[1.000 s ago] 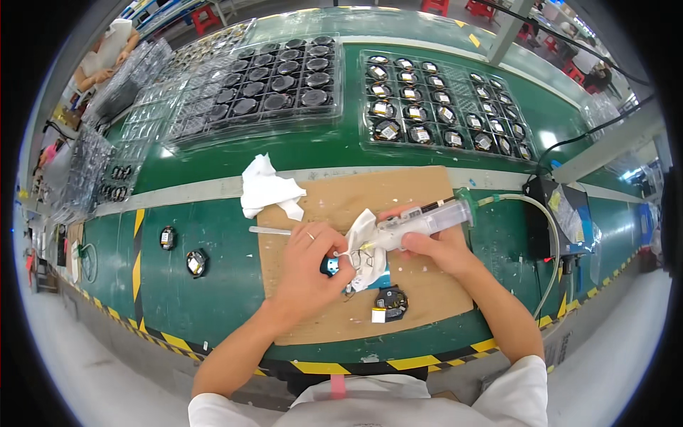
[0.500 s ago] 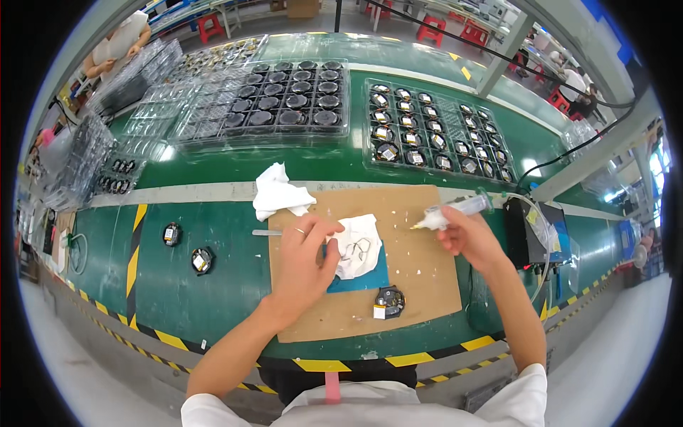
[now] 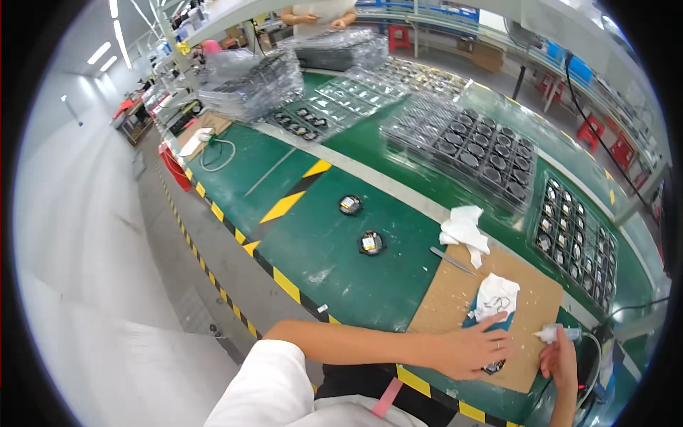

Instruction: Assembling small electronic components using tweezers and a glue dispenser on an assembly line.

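My left hand point(image 3: 475, 350) reaches across the brown cardboard sheet point(image 3: 445, 299), fingers stretched and apart. It lies over a round black electronic part point(image 3: 494, 367), mostly hidden beneath the fingers; whether they touch it I cannot tell. At the cardboard's right side, my right hand point(image 3: 560, 358) is closed around a dispensing syringe point(image 3: 568, 334) with a clear barrel, its narrow tip pointing left. A white cloth with dark marks point(image 3: 496, 293) rests on a blue pad point(image 3: 471, 320) just beyond my left hand. Tweezers point(image 3: 452, 260) lie near the cardboard's far left edge.
Another crumpled white cloth point(image 3: 464, 229) lies beyond the tweezers. Two round black parts point(image 3: 350, 205) sit on the green bench to the left. Clear trays of round parts point(image 3: 491, 153) line the far side, and a person point(image 3: 320, 18) stands across the bench.
The view has swung left. My left hand has moved from beside the marked cloth to over the round part; my right hand still holds the syringe.
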Demonstrator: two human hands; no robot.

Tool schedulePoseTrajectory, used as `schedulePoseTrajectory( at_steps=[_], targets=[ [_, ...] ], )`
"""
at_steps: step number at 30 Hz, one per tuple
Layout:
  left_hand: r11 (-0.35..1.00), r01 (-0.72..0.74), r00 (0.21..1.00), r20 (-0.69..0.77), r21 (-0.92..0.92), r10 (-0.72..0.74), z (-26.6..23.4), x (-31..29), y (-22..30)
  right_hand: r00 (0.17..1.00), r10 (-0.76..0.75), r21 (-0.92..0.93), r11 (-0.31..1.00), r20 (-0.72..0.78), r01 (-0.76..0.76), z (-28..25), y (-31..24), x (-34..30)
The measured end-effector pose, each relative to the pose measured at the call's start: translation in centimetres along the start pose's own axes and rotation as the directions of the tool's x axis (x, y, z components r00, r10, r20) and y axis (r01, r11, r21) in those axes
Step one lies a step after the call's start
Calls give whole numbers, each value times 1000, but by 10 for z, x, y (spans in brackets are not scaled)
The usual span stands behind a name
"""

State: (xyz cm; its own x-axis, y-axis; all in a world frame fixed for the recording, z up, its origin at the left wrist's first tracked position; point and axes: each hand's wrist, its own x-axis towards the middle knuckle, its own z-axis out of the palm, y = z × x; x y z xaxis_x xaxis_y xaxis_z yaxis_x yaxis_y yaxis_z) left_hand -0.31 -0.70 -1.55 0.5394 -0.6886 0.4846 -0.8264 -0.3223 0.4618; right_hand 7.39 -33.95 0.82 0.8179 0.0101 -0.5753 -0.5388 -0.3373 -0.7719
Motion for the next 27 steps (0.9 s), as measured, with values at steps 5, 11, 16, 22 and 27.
schedulePoseTrajectory(
  at_steps=[5, 11, 16, 22, 27],
  targets=[
    [997, -32, 995, -94, 72, 39, 9, 2, 1, 996, 32, -256, 967, 87, -9, -3, -19, -3],
    [995, -101, 987, -122, 13, 102, -3, 6, 3, 963, 110, -757, 642, 246, 120, 20, -79, -69],
    [987, -13, 971, -236, -158, -25, -11, 9, 8, 670, -392, -574, 345, 631, 743, 61, -90, -78],
    [941, 125, 952, -229, -313, -202, -14, 19, 0, 796, -290, 34, 946, 531, 321, 77, -32, -55],
    [942, 236, 929, -230, -239, -291, -27, 16, -3, 720, -291, 180, 957, 630, 229, 93, -36, -38]
  ],
)
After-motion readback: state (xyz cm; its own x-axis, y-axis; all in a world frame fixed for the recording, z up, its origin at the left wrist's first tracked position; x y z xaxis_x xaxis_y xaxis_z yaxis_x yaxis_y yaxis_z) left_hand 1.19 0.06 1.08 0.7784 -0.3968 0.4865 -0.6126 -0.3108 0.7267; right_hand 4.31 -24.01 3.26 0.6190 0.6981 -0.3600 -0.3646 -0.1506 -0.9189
